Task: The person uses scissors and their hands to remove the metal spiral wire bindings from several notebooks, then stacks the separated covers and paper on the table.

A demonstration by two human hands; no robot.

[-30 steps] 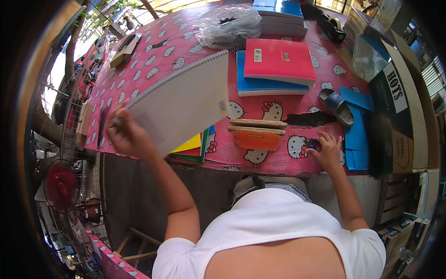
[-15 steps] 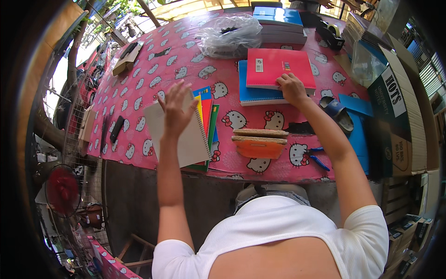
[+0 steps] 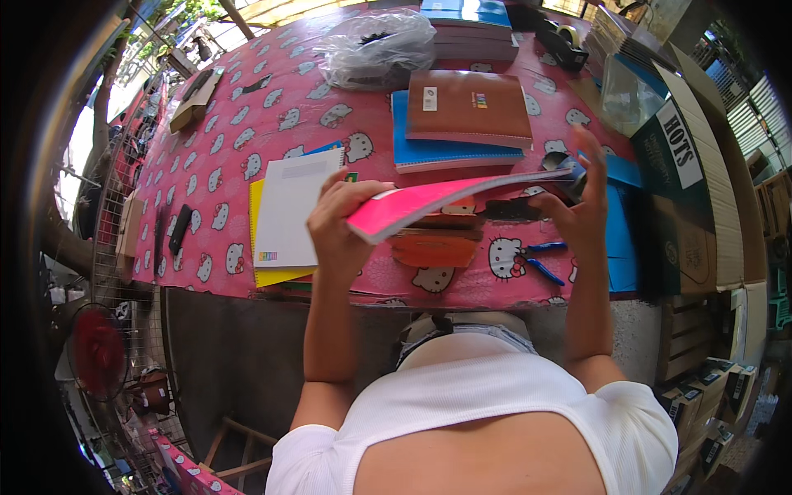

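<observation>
My left hand [image 3: 337,221] grips one end of a pink notebook [image 3: 445,196], held tilted above the near part of the table. At the notebook's other end my right hand [image 3: 582,210] is raised with its fingers spread. Left of the pink notebook lies a white-covered notebook [image 3: 295,206], on top of a yellow one [image 3: 257,198] and others. Farther back a brown notebook [image 3: 470,107] rests on a blue spiral notebook [image 3: 458,153]. Beneath the pink notebook, partly hidden, is an orange piece [image 3: 433,250] with brown slabs. Blue-handled pliers [image 3: 543,268] lie beside it.
A clear plastic bag [image 3: 375,54] and a stack of blue-topped books [image 3: 470,37] stand at the back. Near them is a black tape dispenser [image 3: 563,48]. A large open carton [image 3: 689,190] borders the right side. A black object [image 3: 179,229] lies at left.
The pink notebook has come off the back pile into my left hand, uncovering the brown notebook. My right hand has let go and opened. The white notebook now lies flat on the left pile.
</observation>
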